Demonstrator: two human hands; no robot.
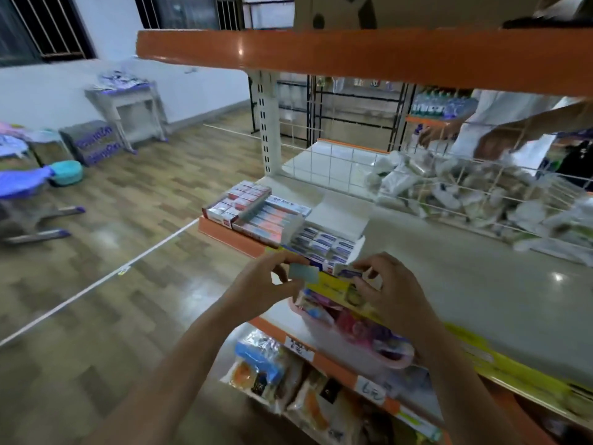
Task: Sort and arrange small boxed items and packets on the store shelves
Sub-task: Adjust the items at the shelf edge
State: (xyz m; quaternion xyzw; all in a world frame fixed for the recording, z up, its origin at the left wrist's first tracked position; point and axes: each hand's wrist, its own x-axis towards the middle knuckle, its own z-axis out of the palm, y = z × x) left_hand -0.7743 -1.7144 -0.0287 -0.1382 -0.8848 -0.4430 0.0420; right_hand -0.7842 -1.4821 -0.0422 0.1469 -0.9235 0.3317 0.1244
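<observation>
Both bare forearms reach up and forward from the bottom of the view, converging toward the middle. The left hand is raised with its wrist bent slightly inward — thumb and fingers curled, its grip pinching a small flat piece at the fingertips. The right hand sits just beside it at about the same height, back of the hand up, fingers bent downward — its fingertips pinch a small item. The two hands are close, not touching.
</observation>
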